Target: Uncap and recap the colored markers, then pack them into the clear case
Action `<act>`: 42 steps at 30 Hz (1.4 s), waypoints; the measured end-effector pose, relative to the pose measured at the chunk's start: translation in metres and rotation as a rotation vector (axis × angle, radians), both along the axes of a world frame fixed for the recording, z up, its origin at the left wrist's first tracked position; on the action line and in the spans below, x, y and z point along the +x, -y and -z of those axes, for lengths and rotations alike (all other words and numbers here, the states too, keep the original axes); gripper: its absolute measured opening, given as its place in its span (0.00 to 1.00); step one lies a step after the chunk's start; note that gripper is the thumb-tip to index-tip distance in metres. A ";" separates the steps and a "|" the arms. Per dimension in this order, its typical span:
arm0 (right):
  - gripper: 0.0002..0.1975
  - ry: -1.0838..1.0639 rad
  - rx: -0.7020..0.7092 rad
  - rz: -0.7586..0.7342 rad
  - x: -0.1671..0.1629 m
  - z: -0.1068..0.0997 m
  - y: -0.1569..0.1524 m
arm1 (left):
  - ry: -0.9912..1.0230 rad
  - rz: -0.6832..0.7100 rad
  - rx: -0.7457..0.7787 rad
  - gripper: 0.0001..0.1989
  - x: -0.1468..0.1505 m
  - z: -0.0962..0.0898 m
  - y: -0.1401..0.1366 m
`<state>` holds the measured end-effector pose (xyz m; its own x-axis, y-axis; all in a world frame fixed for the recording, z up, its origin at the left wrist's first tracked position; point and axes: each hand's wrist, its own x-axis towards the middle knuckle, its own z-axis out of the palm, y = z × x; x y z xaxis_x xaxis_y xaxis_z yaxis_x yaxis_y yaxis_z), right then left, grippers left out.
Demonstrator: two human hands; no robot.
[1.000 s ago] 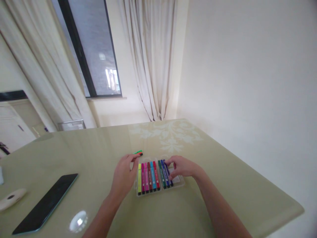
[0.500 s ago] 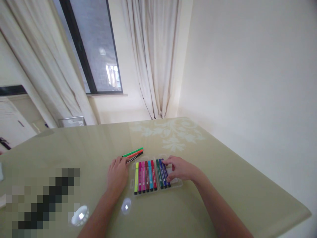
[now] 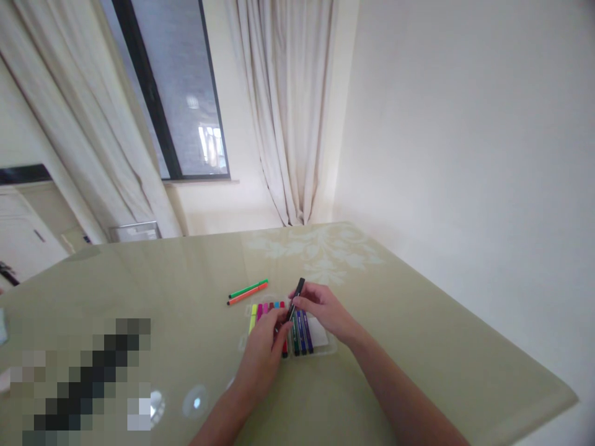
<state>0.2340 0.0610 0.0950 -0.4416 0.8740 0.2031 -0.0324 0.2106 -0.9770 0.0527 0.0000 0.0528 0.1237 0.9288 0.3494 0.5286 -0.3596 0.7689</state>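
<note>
A clear plastic marker case [image 3: 325, 347] lies on the pale green table [image 3: 418, 347], holding several coloured markers [image 3: 301, 331] side by side. A black marker [image 3: 296, 297] is held tilted above the case. My left hand [image 3: 263, 350] grips its lower end, and my right hand [image 3: 323, 310] pinches its upper part. A green marker [image 3: 248, 287] and an orange marker [image 3: 247, 294] lie loose on the table just beyond the case, to its left.
A blurred-out dark flat object [image 3: 79, 378] lies at the table's near left. The table's right edge [image 3: 534, 378] runs close to a white wall. Curtains [image 3: 288, 124] and a window [image 3: 176, 93] stand behind the table.
My left hand picked the black marker up from beside the green and orange ones and carried it right, over the case. My right hand lifted off the case and took hold of it too.
</note>
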 end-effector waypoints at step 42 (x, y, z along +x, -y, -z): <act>0.12 0.815 0.220 0.240 0.023 0.023 -0.015 | -0.678 0.145 0.171 0.27 0.010 0.005 0.015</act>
<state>0.2573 0.0761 0.0723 -0.3321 0.9399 0.0793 0.7274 0.3087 -0.6128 0.0626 -0.0151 0.0479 0.4836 0.8256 0.2906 0.8080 -0.5488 0.2145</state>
